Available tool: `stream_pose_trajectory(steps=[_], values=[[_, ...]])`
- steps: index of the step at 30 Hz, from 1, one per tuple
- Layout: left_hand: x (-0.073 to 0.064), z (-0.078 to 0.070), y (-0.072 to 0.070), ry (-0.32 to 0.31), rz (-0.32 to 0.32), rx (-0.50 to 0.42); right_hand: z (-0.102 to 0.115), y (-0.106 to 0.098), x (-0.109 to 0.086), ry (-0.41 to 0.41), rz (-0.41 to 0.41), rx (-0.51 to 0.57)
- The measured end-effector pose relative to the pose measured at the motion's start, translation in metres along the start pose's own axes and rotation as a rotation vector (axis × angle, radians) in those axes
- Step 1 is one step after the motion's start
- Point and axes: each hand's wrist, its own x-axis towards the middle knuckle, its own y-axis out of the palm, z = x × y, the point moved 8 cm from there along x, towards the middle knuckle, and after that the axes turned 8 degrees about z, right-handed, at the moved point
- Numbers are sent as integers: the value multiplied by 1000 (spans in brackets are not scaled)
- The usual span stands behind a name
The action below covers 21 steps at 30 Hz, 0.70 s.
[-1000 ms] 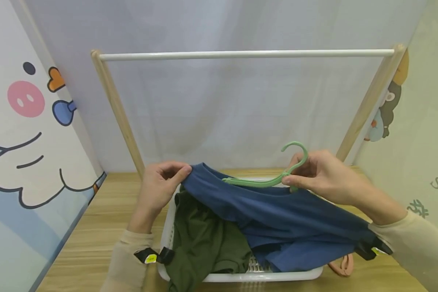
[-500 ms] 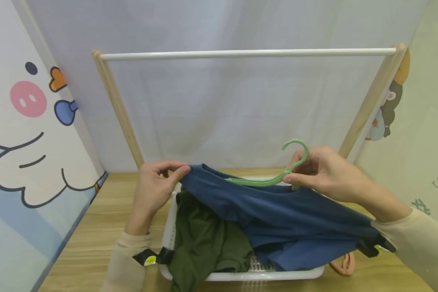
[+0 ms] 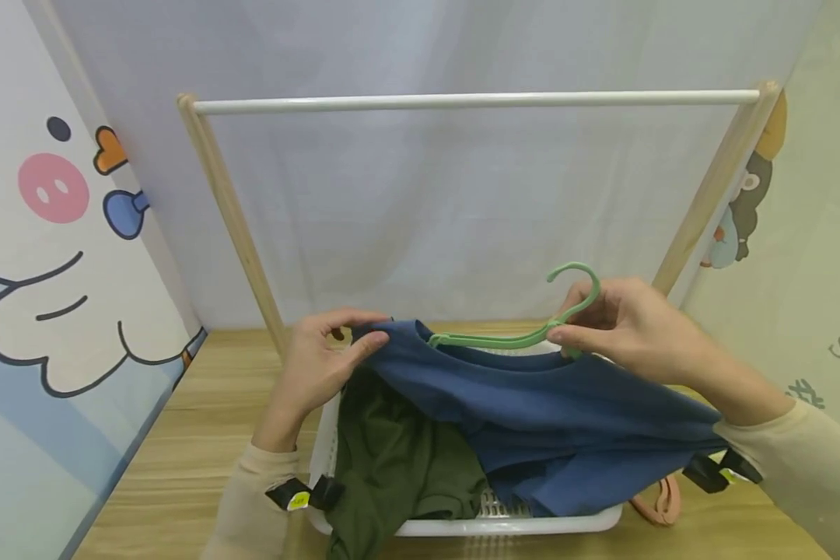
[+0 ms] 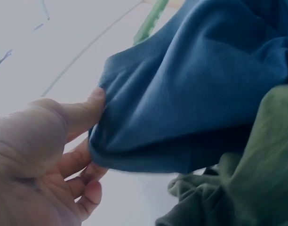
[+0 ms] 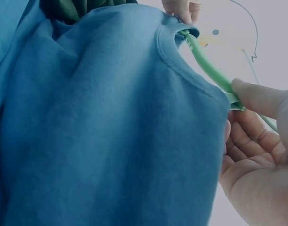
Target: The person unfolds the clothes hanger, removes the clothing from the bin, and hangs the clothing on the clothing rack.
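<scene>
On the table (image 3: pixel 203 389) sits a basket (image 3: pixel 511 527) of green cloth (image 3: pixel 399 459), a white bar (image 3: pixel 476 101) behind. Over the basket, my left hand (image 3: pixel 318 362) pinches the blue shirt (image 3: pixel 518 400), my right hand (image 3: pixel 626 330) the green hanger (image 3: pixel 507 342).

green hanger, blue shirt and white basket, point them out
green hanger (image 3: pixel 507 342), head view, on its shoulder bar
blue shirt (image 3: pixel 532 397), head view, cloth below the neckline
white basket (image 3: pixel 504 527), head view, on its near rim

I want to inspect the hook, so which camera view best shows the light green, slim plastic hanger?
The head view: the hanger shows its whole hook and one arm. The left wrist view has only a short piece at the top; the right wrist view shows mainly one arm up to the right hand.
</scene>
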Motion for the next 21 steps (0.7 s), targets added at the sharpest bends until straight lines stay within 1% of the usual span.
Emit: stream_pose_trajectory(steps=[4, 7, 10, 12, 14, 16, 19, 21], values=[[-2, 6, -6, -37, 40, 4, 2, -8, -3, -33, -11, 7], [-2, 8, -5, -65, 79, -15, 3, -15, -7, -39, -20, 12], [-3, 9, -1, -84, 118, -114, 3, -21, -11, -41, -20, 14], [-3, 9, 0, -82, 117, -205, 4, -23, -13, -48, -9, 15], [-5, 8, -3, -70, 85, -294, 6, -25, -14, -66, 1, 22], [-5, 5, -10, -36, 28, -333, 8, -27, -16, -93, 10, 40], [-7, -2, -24, 25, -60, -347, 10, -30, -18, -108, 16, 52], [-8, -6, -30, 56, -98, -342, 10, -31, -18, -98, 20, 33]])
